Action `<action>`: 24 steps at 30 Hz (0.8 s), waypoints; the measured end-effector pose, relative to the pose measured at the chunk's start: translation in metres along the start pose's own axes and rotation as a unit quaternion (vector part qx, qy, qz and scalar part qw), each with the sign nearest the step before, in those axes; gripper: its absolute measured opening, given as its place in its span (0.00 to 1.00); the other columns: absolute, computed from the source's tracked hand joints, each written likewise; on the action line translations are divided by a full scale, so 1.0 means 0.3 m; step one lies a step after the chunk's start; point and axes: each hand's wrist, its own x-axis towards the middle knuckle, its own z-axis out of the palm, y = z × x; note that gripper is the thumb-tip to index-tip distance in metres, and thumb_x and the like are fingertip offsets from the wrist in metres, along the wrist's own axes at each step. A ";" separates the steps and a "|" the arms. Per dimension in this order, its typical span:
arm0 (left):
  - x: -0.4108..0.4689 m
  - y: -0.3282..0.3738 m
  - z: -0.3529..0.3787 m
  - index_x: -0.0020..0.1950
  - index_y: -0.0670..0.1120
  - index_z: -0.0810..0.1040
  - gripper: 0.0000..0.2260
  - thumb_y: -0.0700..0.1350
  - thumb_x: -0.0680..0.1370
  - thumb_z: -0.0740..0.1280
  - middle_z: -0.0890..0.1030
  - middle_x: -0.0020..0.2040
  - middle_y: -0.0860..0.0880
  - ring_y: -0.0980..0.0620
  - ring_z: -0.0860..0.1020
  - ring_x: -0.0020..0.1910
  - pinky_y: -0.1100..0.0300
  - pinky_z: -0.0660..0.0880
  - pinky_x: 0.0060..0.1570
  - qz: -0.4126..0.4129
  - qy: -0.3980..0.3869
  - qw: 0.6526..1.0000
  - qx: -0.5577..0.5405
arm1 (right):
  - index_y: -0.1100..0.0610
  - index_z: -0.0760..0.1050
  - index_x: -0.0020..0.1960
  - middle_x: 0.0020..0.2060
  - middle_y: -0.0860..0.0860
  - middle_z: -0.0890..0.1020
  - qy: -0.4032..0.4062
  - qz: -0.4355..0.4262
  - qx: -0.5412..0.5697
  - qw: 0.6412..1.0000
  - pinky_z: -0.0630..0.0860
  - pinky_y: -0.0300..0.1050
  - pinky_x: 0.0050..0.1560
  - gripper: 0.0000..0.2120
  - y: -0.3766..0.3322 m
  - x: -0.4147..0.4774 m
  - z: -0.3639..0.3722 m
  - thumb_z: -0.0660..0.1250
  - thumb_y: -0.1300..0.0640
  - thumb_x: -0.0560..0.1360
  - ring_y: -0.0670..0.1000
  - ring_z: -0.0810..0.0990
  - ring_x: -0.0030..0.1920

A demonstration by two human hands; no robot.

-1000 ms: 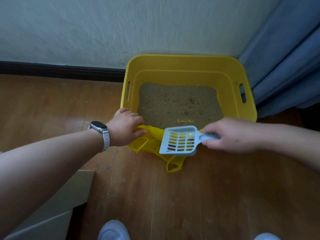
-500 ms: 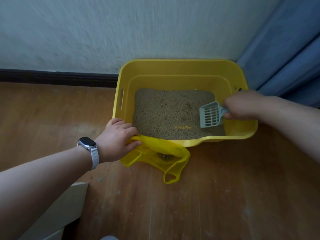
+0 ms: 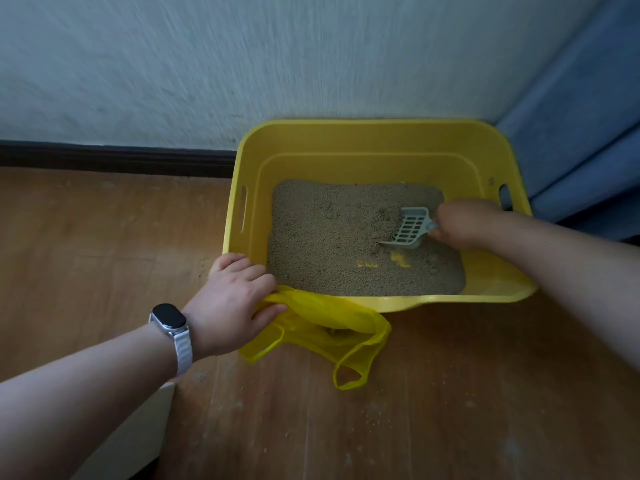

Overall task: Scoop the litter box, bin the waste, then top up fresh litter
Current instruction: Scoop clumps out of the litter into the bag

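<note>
A yellow plastic litter box [image 3: 363,140] stands on the wooden floor against the wall, holding tan litter [image 3: 332,244]. My right hand [image 3: 464,220] grips the handle of a pale grey slotted scoop [image 3: 408,226], whose front edge digs into the litter at the box's right side, with clumps just left of it. My left hand [image 3: 235,299] holds the rim of a yellow plastic bag [image 3: 325,327] against the box's near left corner. The bag lies open on the floor with some waste inside.
A blue curtain [image 3: 581,140] hangs at the right of the box. The pale wall and dark skirting board [image 3: 114,157] run behind. A whitish object [image 3: 138,434] sits at the lower left. Litter grains are scattered on the floor [image 3: 381,427].
My right hand carried the scoop from over the bag back into the box and pushed it into the litter on the right. My left hand stayed on the bag.
</note>
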 end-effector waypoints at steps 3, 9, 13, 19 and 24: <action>0.001 0.002 -0.001 0.43 0.50 0.78 0.17 0.61 0.77 0.58 0.77 0.39 0.54 0.48 0.77 0.42 0.52 0.62 0.60 0.001 0.006 1.000 0.000 | 0.55 0.73 0.44 0.35 0.50 0.74 0.004 -0.010 0.026 1.000 0.70 0.45 0.35 0.15 -0.008 0.046 -0.004 0.57 0.47 0.82 0.50 0.73 0.36; 0.001 -0.003 -0.001 0.43 0.50 0.77 0.16 0.60 0.77 0.59 0.76 0.39 0.54 0.49 0.77 0.41 0.51 0.63 0.60 0.002 0.004 1.000 -0.001 | 0.53 0.79 0.56 0.37 0.50 0.77 0.039 -0.043 0.076 0.995 0.68 0.42 0.33 0.14 -0.093 0.145 -0.020 0.59 0.47 0.81 0.50 0.75 0.37; 0.001 -0.006 0.001 0.43 0.51 0.77 0.16 0.60 0.77 0.59 0.76 0.39 0.54 0.49 0.76 0.41 0.52 0.63 0.60 0.004 0.007 1.000 0.000 | 0.51 0.78 0.54 0.38 0.50 0.79 0.063 -0.052 0.086 0.993 0.77 0.46 0.40 0.14 -0.187 0.203 -0.045 0.59 0.45 0.80 0.52 0.78 0.39; -0.006 -0.010 0.002 0.43 0.50 0.77 0.15 0.60 0.77 0.60 0.76 0.39 0.54 0.49 0.76 0.41 0.51 0.64 0.59 0.003 0.013 1.000 -0.002 | 0.53 0.78 0.56 0.42 0.51 0.79 0.080 -0.073 0.097 0.989 0.69 0.42 0.34 0.15 -0.339 0.248 -0.093 0.57 0.46 0.81 0.53 0.78 0.41; -0.007 -0.013 0.000 0.43 0.49 0.76 0.14 0.59 0.77 0.61 0.75 0.39 0.53 0.48 0.75 0.41 0.50 0.65 0.59 0.003 0.016 1.000 -0.002 | 0.53 0.77 0.54 0.42 0.51 0.78 0.085 -0.088 0.125 0.985 0.71 0.43 0.35 0.13 -0.434 0.279 -0.089 0.57 0.47 0.82 0.53 0.77 0.42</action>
